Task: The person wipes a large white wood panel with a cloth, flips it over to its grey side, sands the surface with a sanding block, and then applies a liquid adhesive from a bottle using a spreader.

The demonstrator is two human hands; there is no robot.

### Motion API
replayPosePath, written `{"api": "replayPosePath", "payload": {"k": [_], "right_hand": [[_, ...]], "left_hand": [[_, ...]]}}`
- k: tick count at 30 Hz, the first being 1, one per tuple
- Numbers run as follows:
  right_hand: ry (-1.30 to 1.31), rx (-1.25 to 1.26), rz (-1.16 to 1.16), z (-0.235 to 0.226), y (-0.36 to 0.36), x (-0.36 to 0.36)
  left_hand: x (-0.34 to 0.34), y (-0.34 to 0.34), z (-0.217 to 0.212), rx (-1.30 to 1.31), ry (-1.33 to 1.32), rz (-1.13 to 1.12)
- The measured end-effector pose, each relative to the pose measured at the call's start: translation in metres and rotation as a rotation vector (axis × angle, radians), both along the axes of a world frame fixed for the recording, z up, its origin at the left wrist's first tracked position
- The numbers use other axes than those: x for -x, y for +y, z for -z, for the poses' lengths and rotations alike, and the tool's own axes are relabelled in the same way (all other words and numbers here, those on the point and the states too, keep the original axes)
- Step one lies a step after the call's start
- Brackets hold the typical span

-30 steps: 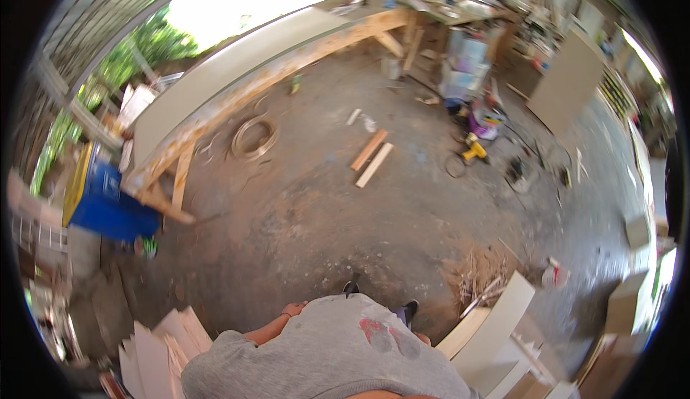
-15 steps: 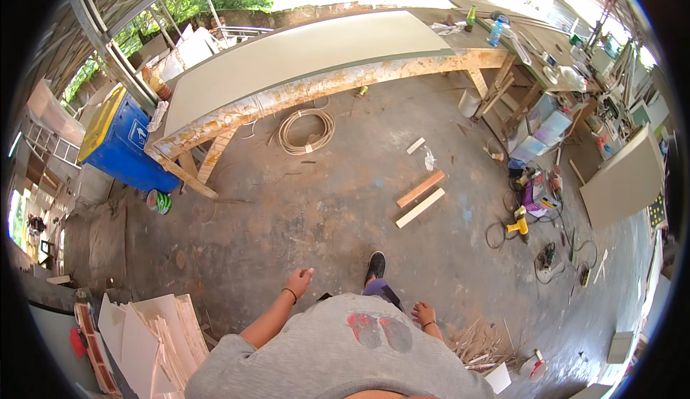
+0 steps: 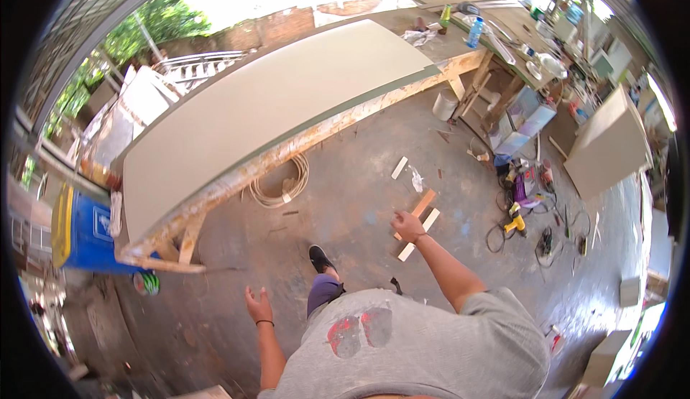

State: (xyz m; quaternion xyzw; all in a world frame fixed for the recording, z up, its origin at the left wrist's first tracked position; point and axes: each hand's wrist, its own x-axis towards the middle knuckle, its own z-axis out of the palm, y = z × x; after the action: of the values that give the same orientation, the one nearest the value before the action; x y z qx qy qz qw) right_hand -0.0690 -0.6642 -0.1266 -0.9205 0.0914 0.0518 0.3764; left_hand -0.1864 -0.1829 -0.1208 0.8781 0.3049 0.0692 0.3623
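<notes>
The pale panel (image 3: pixel 280 104), flat on the bench (image 3: pixel 460 63), now lies nearer our reach. Our right hand (image 3: pixel 408 226) swings forward, fingers curled, any hold we cannot tell; our left hand (image 3: pixel 259 304) is empty, fingers apart.

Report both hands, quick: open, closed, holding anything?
Left hand: open, nothing in it.
Right hand: partly curled, nothing visibly held; whether closed can't be told.

One wood strip (image 3: pixel 425 201) is orange-brown, the bin (image 3: pixel 86 237) blue.
</notes>
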Motion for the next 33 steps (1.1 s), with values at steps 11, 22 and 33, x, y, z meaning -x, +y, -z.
{"api": "replayPosePath", "payload": {"k": [11, 22, 33], "right_hand": [[0.026, -0.319, -0.016, -0.047, 0.118, -0.172], [-0.271, -0.049, 0.147, -0.091, 0.086, -0.342], [-0.367, -0.003, -0.461, -0.102, 0.154, -0.651]], "left_hand": [[-0.249, 0.103, -0.052, -0.326, -0.162, 0.3], [-0.409, 0.071, -0.057, -0.454, 0.126, 0.349], [-0.433, -0.024, -0.046, -0.531, 0.305, 0.238]]}}
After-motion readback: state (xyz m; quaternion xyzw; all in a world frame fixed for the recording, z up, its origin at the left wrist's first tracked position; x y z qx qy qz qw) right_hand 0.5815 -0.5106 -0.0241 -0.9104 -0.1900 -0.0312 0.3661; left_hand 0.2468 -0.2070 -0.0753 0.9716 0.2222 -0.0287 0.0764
